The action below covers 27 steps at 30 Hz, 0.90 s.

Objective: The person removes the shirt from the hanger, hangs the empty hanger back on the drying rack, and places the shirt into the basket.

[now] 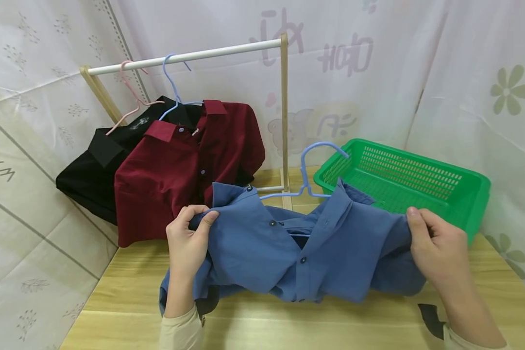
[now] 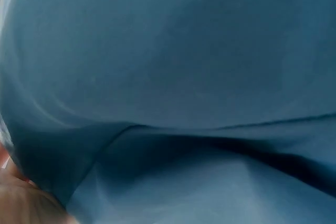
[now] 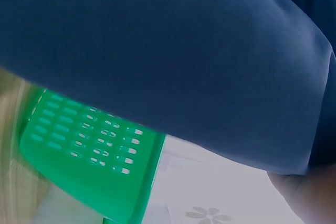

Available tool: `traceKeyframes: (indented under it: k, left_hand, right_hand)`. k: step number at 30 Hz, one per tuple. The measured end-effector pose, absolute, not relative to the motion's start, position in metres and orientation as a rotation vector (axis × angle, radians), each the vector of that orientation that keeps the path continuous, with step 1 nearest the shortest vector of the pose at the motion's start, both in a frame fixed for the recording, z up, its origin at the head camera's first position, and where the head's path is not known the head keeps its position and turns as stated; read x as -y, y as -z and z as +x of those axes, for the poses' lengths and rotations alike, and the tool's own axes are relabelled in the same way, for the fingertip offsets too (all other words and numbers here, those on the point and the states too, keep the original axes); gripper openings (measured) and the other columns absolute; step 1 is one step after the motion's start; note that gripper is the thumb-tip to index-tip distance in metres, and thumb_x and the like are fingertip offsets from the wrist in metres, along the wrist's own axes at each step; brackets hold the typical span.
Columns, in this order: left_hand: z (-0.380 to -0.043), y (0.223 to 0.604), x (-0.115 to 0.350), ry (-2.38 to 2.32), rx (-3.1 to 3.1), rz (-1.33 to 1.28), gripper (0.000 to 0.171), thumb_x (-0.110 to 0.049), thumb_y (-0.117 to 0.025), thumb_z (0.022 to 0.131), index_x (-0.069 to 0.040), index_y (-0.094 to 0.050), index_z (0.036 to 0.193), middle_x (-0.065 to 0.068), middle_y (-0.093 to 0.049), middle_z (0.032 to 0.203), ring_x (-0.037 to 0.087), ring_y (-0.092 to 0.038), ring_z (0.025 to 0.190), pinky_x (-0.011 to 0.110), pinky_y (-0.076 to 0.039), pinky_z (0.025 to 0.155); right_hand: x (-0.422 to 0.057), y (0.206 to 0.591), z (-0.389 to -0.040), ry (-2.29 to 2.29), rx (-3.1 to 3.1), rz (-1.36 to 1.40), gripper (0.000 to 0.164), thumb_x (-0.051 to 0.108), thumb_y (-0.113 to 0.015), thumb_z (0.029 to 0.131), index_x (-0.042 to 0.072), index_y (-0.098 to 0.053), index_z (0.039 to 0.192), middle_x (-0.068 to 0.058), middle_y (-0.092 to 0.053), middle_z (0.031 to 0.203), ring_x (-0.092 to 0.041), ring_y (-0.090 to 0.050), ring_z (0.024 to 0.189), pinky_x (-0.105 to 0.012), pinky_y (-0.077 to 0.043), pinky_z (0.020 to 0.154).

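A blue button-up shirt (image 1: pixel 253 243) hangs on a light blue hanger (image 1: pixel 305 170), whose hook rises above the collar. My left hand (image 1: pixel 189 240) pinches the shirt at one shoulder, thumb on the front. At the opposite shoulder, my right hand (image 1: pixel 439 243) grips the cloth between thumb and curled fingers. The upper buttons are undone and the collar spreads around the hanger. Blue cloth (image 2: pixel 168 51) fills most of the left wrist view, with a bit of the left hand at the lower left corner. In the right wrist view, the shirt (image 3: pixel 173 66) covers the top.
Behind the shirt, a rack with a white rail (image 1: pixel 227 51) holds a dark red shirt (image 1: pixel 157 180) on a blue hanger and a black garment (image 1: pixel 85 170) on a pink hanger. A green basket (image 1: pixel 476 194) stands at the back right of the wooden table (image 1: pixel 127 301).
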<state>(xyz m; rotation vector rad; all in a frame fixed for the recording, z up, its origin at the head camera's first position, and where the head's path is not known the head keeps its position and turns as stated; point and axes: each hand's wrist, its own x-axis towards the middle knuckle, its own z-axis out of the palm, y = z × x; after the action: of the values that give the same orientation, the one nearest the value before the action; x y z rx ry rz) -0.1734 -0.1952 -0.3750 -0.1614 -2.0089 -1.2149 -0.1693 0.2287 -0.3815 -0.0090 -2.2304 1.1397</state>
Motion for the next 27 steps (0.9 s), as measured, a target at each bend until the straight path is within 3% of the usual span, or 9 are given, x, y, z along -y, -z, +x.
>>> traceKeyframes:
  k: [7, 14, 27]
  left_hand:
    - [-0.1744, 0.378, 0.1937, 1.234, 2.021, -0.15, 0.014, -0.009, -0.082, 0.092, 0.001, -0.073, 0.093, 0.014, -0.072, 0.086, 0.001, -0.059, 0.077, 0.012, -0.047, 0.07]
    - [-0.1741, 0.3777, 0.1931, 1.258, 2.009, -0.13, 0.012, -0.01, -0.08, 0.095, -0.001, -0.073, 0.093, 0.013, -0.067, 0.077, 0.008, -0.05, 0.064, 0.018, -0.04, 0.059]
    - [-0.1768, 0.3775, 0.1888, 1.587, 1.925, -0.07, 0.013, -0.003, -0.073, 0.099, 0.007, -0.069, 0.092, -0.009, -0.063, 0.082, 0.006, -0.058, 0.08, 0.018, -0.048, 0.072]
  right_hand:
    - [-0.229, 0.3784, -0.1704, -1.098, 2.244, 0.008, 0.046, 0.025, -0.057, 0.11, 0.013, -0.048, 0.066, 0.013, -0.029, 0.058, -0.005, -0.027, 0.051, -0.027, -0.023, 0.052]
    - [-0.2282, 0.3759, -0.1724, -1.093, 2.216, -0.003, 0.044, 0.024, -0.058, 0.109, 0.013, -0.051, 0.067, 0.015, -0.029, 0.057, -0.003, -0.028, 0.052, -0.025, -0.024, 0.053]
    - [-0.2245, 0.3723, -0.1745, -1.066, 2.213, 0.006, 0.048, 0.024, -0.057, 0.109, 0.012, -0.045, 0.063, 0.014, -0.027, 0.056, -0.002, -0.025, 0.051, -0.026, -0.021, 0.052]
